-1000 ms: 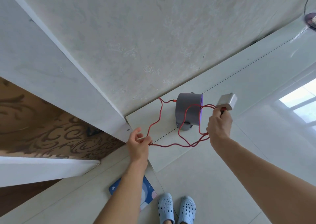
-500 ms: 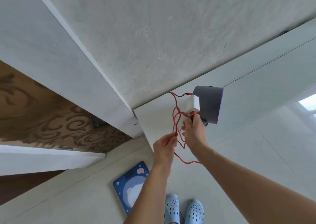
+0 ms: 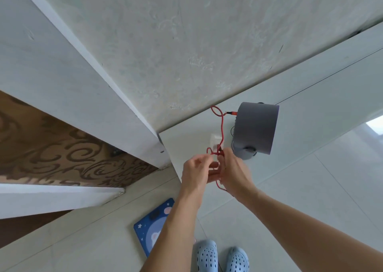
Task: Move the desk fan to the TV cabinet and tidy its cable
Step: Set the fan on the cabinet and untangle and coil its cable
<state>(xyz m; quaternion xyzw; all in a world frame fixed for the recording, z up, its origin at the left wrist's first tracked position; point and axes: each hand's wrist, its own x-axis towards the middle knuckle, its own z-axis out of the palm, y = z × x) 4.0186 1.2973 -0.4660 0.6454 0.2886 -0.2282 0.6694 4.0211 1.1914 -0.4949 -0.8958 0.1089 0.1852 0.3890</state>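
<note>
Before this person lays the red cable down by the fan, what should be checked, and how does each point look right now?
1. Fan standing on the cabinet: ok.
2. Cable plugged into the fan: ok, the red plug sits in its side.
3. Cable gathered: not ok, one strand runs loose up to the fan and a loop hangs below the hands.
4. Both hands on the bundle: ok, left hand and right hand hold it.
5. Charger: cannot tell whether it is held or resting on the cabinet.
6. Bundle tied off: cannot tell, fingers hide it.
</note>
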